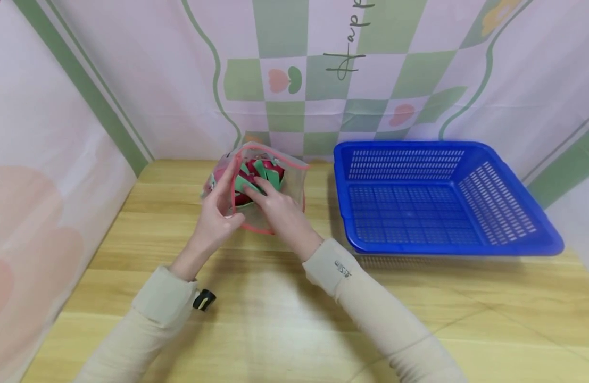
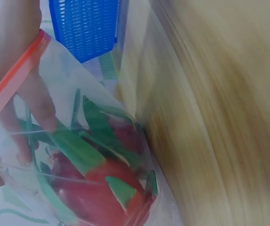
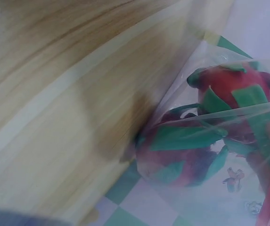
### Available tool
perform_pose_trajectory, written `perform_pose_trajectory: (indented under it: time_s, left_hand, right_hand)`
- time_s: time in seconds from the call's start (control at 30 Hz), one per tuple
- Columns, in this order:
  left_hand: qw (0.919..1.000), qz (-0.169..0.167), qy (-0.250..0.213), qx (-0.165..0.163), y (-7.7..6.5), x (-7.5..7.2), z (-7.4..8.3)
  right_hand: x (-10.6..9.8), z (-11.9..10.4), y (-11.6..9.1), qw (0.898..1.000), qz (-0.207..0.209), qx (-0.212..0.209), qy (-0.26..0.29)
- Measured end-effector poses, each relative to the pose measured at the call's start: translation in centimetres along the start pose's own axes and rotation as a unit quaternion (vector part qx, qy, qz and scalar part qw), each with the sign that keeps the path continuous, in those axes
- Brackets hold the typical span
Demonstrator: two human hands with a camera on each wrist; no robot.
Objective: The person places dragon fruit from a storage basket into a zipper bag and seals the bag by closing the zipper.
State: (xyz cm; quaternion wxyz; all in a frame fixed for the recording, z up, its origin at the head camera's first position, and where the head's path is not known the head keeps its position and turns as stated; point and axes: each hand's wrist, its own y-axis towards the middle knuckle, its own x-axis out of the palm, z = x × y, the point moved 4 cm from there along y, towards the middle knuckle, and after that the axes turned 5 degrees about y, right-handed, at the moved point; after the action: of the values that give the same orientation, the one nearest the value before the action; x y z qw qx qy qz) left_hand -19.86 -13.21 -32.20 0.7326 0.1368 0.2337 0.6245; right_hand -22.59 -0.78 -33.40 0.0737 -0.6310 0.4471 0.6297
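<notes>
A clear zip bag (image 1: pixel 294 183) with a pink-red rim stands at the back of the table, its mouth spread wide. Inside it lie red dragon fruits (image 3: pixel 229 87) with green scales; the right wrist view shows two, one above the other. My left hand (image 1: pixel 210 218) grips the bag's left edge, the thumb near the red rim. My right hand (image 1: pixel 285 213) reaches into the mouth, its extended fingers touching a dragon fruit (image 2: pixel 104 188) at its green scales. Clear plastic partly veils those fingertips in the left wrist view.
A blue slotted plastic basket (image 1: pixel 419 250) stands on the table to the right of the bag. Behind the wooden table (image 1: pixel 284 324) hangs a checkered, printed cloth (image 1: pixel 328 80). A small black object (image 1: pixel 204 300) shows beside the left cuff.
</notes>
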Motion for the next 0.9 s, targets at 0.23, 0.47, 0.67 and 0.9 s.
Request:
perform_pose_trajectory:
  time_s: [0.23, 0.47, 0.67, 0.9]
  left_hand:
    - [1.0, 0.004, 0.001, 0.005, -0.3, -0.3, -0.4]
    - [0.9998, 0.006, 0.001, 0.019, -0.5, -0.1, -0.5]
    - [0.9999, 0.003, 0.003, -0.01, -0.7, 0.3, -1.2]
    - [0.9998, 0.007, 0.001, -0.019, -0.8, 0.6, -1.4]
  right_hand:
    - [0.5, 0.1, 0.5, 1.0, -0.023, 0.015, -0.011]
    - [0.9, 0.4, 0.8, 0.999, -0.042, 0.027, 0.002]
    - [1.3, 0.7, 0.6, 0.998, -0.054, 0.029, 0.004]
    - [1.3, 0.7, 0.2, 0.999, -0.041, 0.015, 0.0]
